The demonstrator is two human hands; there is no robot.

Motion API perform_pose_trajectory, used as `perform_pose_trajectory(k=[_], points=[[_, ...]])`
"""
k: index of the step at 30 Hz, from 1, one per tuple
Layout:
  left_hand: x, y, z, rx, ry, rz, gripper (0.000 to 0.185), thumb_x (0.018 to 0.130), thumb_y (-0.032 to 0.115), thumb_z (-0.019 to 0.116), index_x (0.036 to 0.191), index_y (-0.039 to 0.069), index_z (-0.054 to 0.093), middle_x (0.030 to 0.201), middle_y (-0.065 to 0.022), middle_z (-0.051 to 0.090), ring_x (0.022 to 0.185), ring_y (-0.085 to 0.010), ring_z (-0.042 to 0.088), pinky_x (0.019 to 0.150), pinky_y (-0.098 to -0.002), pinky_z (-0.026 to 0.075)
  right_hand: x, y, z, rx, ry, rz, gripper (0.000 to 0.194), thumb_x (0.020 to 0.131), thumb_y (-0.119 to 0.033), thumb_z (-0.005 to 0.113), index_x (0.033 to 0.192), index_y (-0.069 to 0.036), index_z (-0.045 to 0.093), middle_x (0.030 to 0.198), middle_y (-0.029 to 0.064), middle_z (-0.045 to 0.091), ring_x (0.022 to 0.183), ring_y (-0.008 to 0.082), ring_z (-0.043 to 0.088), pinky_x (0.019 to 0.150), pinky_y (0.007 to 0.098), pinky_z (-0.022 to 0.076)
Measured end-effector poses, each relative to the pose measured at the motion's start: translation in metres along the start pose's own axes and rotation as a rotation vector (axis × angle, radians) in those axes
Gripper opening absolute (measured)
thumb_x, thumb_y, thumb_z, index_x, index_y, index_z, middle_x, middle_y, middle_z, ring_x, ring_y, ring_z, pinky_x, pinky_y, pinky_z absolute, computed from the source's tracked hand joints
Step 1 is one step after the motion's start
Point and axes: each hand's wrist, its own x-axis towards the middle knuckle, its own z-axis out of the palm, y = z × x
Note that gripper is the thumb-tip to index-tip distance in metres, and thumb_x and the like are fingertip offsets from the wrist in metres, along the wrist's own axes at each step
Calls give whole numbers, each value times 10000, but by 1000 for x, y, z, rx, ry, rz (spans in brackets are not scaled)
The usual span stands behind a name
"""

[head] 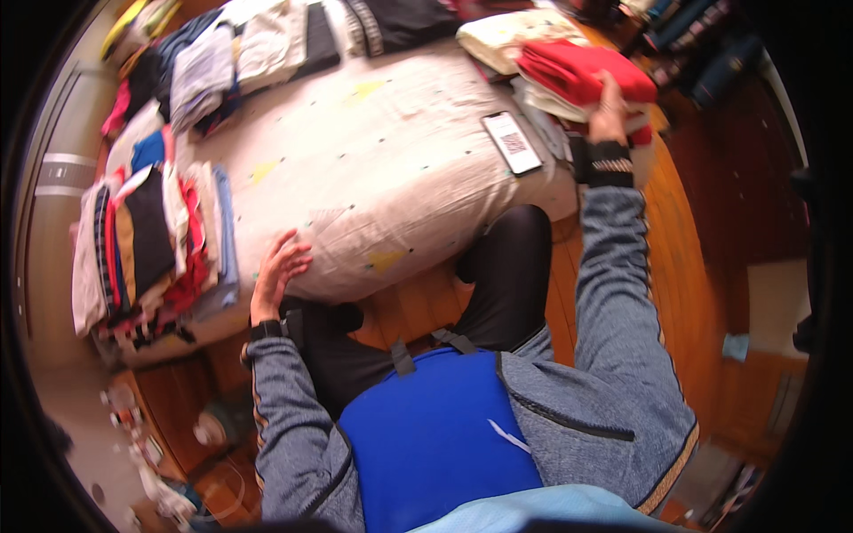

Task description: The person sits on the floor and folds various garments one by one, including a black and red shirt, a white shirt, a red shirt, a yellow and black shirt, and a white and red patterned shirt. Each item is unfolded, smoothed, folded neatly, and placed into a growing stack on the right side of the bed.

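My right hand (608,113) rests on a folded red garment (566,66) on top of a stack of folded clothes at the bed's right end; whether its fingers grip the cloth is unclear. My left hand (281,270) is raised near the bed's front edge, fingers apart and holding nothing. Left of it stands a row of folded garments (148,233) in several colours. A smartphone (512,143) lies face up on the patterned bedsheet (373,160), just left of the right-hand stack.
More folded clothes (273,43) line the bed's far side. A cream folded cloth (513,36) lies behind the red garment. My knees are against or near the bed's front edge. Wooden flooring (673,266) shows at the right, and a wooden cabinet (176,406) stands at the lower left.
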Motion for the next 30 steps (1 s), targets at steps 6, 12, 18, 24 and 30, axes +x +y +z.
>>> perform_pose_trajectory(k=[6,12,18,24,30], points=[[-5,-8,-5,12,26,38,553,894,308,646,1368,84,470,1129,-112,676,948,-183,676,852,-292,518,-25,39,-11,-17,6,550,469,719,-274,809,1079,2,689,1096,49,650,948,171,610,853,326,492],[-9,-12,-11,54,167,190,475,858,246,691,1283,76,561,1094,-114,677,936,-167,670,817,-305,533,-83,25,14,-969,351,-223,798,712,-390,802,1259,68,444,1231,297,521,1178,393,493,1002,462,395],[-30,28,-47,-261,701,649,146,914,141,638,1009,31,656,819,-65,691,723,-164,674,684,-295,560,-276,22,92,-680,-1075,-129,636,855,-349,702,1319,41,508,1377,259,487,1297,351,452,1108,395,326],[-61,77,-106,-580,945,770,270,943,201,619,1085,-15,543,1003,-143,623,863,-264,677,710,-340,592,-357,35,107,-995,-1116,-418,670,786,-242,759,1356,-26,481,1454,279,378,1376,403,340,1111,431,339],[-62,78,-137,-620,948,707,359,906,244,686,1037,-21,483,922,-156,598,770,-285,678,677,-350,615,-336,36,99,-876,-1193,-326,655,773,-168,753,1361,-82,479,1475,242,372,1363,389,368,1112,415,348]])
